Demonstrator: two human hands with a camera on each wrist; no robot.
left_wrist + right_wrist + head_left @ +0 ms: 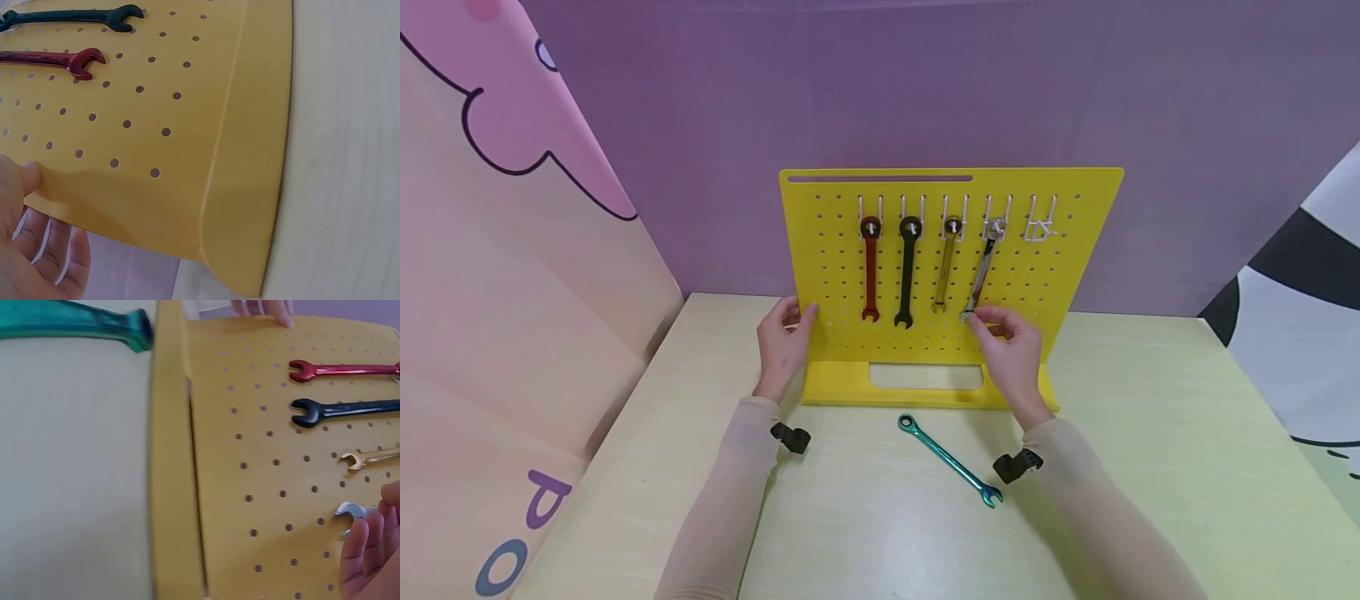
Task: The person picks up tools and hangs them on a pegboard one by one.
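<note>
A yellow pegboard (835, 317) stands upright on the table. At its left edge my left hand (781, 346) grips it, thumb (30, 178) on the front and fingers behind. My right hand (1011, 354) pinches the lower, open-jawed end of a silver combination wrench (982, 268), whose ring end is at a hook; this wrench hangs tilted. Left of it hang a red wrench (871, 271), a black wrench (907, 275) and a gold wrench (946, 267), ring ends up. A teal wrench (951, 458) lies on the table in front of the board.
White double-prong hooks line the upper board; the rightmost hook (1040, 221) holds no wrench. The board's base has a cut-out slot (925, 377). Behind the pale table (850, 517) hangs a purple cloth (925, 83), with printed cloth at both sides.
</note>
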